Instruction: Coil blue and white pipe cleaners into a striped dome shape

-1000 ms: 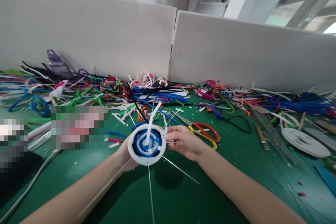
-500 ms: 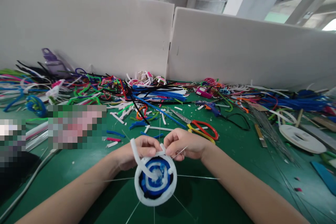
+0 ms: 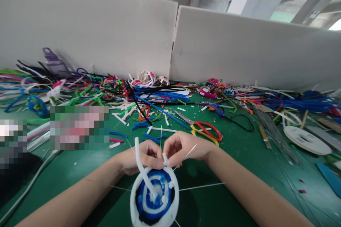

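My fingers (image 3: 159, 164) are pinched close: the left hand (image 3: 137, 159) holds the far rim of the blue-and-white coiled disc (image 3: 155, 198), while the right hand (image 3: 190, 147) nips the short white stub (image 3: 165, 157) beside it. The disc faces me, in front of me over the green worktop (image 3: 213, 212), thin wires (image 3: 202, 186) jutting from its edge. Red-and-yellow scissors (image 3: 194, 125) lie just beyond my right hand.

White-rimmed blue spiral disc (image 3: 158, 201), held

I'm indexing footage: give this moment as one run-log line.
left hand: holding blue-and-white disc by far rim | right hand: at white stub on that rim | nearby: scissors on green table
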A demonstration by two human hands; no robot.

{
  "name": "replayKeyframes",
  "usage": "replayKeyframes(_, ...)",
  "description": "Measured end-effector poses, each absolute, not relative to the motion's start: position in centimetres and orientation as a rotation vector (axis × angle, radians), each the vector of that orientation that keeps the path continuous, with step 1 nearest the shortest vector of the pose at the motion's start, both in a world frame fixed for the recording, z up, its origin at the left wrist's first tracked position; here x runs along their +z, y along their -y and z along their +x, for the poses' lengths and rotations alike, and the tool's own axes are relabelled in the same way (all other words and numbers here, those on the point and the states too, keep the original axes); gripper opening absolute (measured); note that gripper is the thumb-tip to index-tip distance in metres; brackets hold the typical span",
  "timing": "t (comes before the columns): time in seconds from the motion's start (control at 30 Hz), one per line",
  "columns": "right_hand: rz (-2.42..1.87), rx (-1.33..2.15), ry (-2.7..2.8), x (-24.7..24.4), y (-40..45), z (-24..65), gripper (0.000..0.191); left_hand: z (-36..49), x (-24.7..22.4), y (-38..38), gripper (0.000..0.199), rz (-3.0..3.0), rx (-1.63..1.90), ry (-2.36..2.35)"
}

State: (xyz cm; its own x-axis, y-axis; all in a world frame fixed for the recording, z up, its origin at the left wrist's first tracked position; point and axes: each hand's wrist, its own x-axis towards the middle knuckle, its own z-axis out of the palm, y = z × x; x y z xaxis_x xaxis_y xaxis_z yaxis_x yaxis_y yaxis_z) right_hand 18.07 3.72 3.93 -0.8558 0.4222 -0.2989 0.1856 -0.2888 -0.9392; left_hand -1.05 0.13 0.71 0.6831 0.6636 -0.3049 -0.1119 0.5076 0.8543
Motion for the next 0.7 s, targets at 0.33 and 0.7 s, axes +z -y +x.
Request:
replayKeyframes(0.33,-0.371,1.757,2.270,5.6,-3.1,18.2,0.010,-1.1,1.0,0.1,0.017,1.000,0.432,-0.628)
replayKeyframes(0.7,-0.371,1.261,2.460,7.3,-1.8,17.8,0.009,-1.6,0.8,-0.3,0.032,0.863,0.513,-0.583)
